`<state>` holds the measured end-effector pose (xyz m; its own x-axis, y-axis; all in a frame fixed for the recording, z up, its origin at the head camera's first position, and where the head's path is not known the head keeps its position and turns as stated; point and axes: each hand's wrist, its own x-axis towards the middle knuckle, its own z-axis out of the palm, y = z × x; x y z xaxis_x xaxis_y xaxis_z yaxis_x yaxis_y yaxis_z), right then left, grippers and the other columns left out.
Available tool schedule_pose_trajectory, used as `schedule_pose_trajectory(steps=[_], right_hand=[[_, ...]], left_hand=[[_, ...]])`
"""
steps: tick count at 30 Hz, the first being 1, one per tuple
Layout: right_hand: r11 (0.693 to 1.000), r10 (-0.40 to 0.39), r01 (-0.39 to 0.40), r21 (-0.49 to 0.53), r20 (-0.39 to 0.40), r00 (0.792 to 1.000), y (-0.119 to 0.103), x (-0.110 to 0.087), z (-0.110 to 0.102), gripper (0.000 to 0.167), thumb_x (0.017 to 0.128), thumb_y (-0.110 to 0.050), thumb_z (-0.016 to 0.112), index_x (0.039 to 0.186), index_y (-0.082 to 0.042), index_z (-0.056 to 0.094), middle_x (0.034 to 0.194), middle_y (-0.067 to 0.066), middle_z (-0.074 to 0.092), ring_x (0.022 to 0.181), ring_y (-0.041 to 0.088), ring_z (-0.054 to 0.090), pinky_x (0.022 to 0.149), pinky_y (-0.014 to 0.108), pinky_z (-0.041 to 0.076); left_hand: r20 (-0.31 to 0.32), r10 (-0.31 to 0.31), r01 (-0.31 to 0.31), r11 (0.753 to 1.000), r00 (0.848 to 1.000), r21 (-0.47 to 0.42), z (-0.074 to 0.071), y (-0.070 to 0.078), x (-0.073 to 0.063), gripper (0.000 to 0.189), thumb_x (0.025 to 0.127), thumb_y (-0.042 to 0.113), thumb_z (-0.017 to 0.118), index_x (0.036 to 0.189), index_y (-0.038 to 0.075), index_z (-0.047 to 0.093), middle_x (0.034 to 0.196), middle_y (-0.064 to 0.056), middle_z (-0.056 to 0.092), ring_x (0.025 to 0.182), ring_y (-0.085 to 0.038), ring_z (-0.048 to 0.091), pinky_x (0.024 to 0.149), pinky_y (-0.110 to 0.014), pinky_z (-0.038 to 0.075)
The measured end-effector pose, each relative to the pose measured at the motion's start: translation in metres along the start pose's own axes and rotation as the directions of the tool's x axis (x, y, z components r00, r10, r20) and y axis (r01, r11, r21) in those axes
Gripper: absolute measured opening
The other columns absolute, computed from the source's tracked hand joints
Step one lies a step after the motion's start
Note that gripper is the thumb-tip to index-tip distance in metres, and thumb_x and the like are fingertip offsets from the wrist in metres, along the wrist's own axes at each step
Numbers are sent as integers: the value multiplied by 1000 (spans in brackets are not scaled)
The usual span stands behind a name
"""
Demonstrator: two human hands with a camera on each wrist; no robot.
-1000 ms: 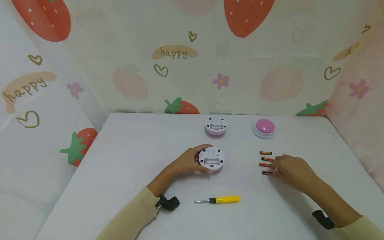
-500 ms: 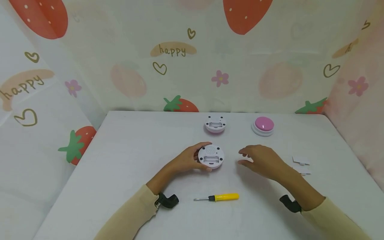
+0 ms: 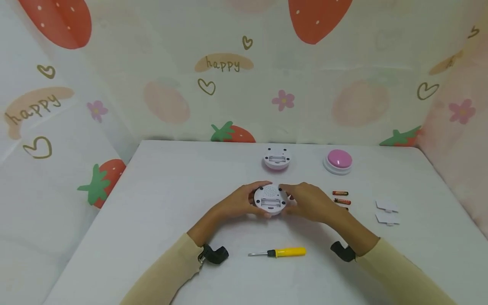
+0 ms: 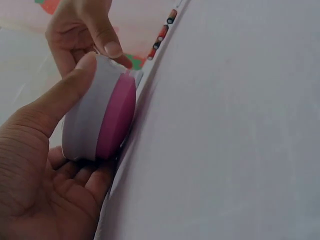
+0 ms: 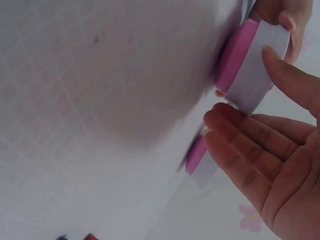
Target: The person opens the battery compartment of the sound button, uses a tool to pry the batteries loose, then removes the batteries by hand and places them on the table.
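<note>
A round white-and-pink push button (image 3: 271,191) lies upside down at the middle of the table, its empty battery compartment facing up. My left hand (image 3: 239,201) grips its left side, thumb at the near edge and fingers round the far edge. On the right side my right hand (image 3: 310,204) holds the same button between thumb and fingers. In the left wrist view the pink dome (image 4: 118,115) faces the table. The right wrist view has my right thumb (image 5: 290,77) against the white casing, with the fingertips close to its opposite edge.
Behind stand a second upturned button (image 3: 276,161) and a third, pink side up (image 3: 338,161). Several small batteries (image 3: 340,193) lie to the right, partly hidden by my right arm. Two white battery covers (image 3: 386,206) lie farther right. A yellow-handled screwdriver (image 3: 289,252) lies in front.
My right hand has moved left from beside the batteries to the button and taken hold of its right side. The left hand keeps its grip; the battery covers have come into view.
</note>
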<state>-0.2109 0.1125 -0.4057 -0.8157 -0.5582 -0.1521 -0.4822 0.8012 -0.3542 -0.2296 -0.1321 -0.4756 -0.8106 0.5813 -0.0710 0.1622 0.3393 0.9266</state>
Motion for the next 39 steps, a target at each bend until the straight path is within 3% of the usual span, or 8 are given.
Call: schedule_pose_trajectory(steps=[8, 12, 17, 20, 25, 32, 39], right_hand=[[999, -10, 12, 35, -50, 999, -10, 10, -12, 68, 87, -27, 83, 145, -6, 55, 113, 8, 72, 100, 23, 66, 84, 35, 59], [995, -31, 40, 88, -97, 995, -19, 20, -16, 59, 86, -22, 84, 137, -4, 60, 113, 9, 71, 99, 25, 66, 83, 33, 60], [977, -96, 129, 170, -191, 977, -29, 36, -17, 45, 85, -14, 84, 124, -2, 66, 113, 9, 70, 96, 27, 66, 83, 32, 59], [966, -93, 145, 213, -236, 967, -35, 45, -18, 41, 85, -12, 84, 120, 1, 68, 111, 11, 71, 94, 27, 67, 81, 31, 59], [953, -70, 143, 266, -266, 961, -43, 62, -20, 53, 88, -13, 81, 134, 6, 61, 120, 15, 70, 101, 27, 70, 87, 32, 59], [904, -97, 215, 369, -313, 945, -49, 90, -24, 46, 89, -8, 79, 130, 7, 63, 126, 18, 68, 114, 30, 68, 94, 38, 56], [857, -34, 177, 484, -291, 956, -54, 117, -19, 38, 90, -5, 76, 125, 7, 65, 127, 18, 67, 119, 29, 66, 96, 34, 55]], left_hand=[[-39, 41, -40, 999, 998, 31, -20, 9, 2, 87, 79, 20, 90, 153, 15, 45, 143, -1, 56, 121, -16, 55, 105, -32, 46], [-73, 43, -43, 999, 996, 5, -34, 10, -1, 87, 78, 17, 90, 152, 15, 46, 143, -3, 55, 123, -19, 56, 105, -33, 48], [-125, 38, -44, 998, 991, -47, -53, 11, -9, 87, 77, 15, 91, 151, 15, 46, 140, -5, 56, 121, -22, 58, 100, -29, 52], [-155, 44, -55, 996, 987, -69, -65, 15, -12, 85, 78, 12, 90, 151, 14, 46, 140, -7, 56, 122, -24, 57, 98, -28, 53], [-189, 57, -72, 995, 980, -71, -86, 19, -14, 85, 79, 8, 88, 151, 12, 44, 143, -8, 52, 123, -27, 56, 96, -26, 53], [-240, 74, -92, 994, 968, -64, -113, 19, -10, 87, 78, 2, 87, 153, 11, 43, 143, -10, 51, 122, -28, 56, 94, -22, 53], [-256, 49, -58, 998, 966, -27, -130, 8, -2, 86, 81, 2, 85, 154, 8, 40, 145, -14, 51, 123, -30, 56, 92, -20, 53]])
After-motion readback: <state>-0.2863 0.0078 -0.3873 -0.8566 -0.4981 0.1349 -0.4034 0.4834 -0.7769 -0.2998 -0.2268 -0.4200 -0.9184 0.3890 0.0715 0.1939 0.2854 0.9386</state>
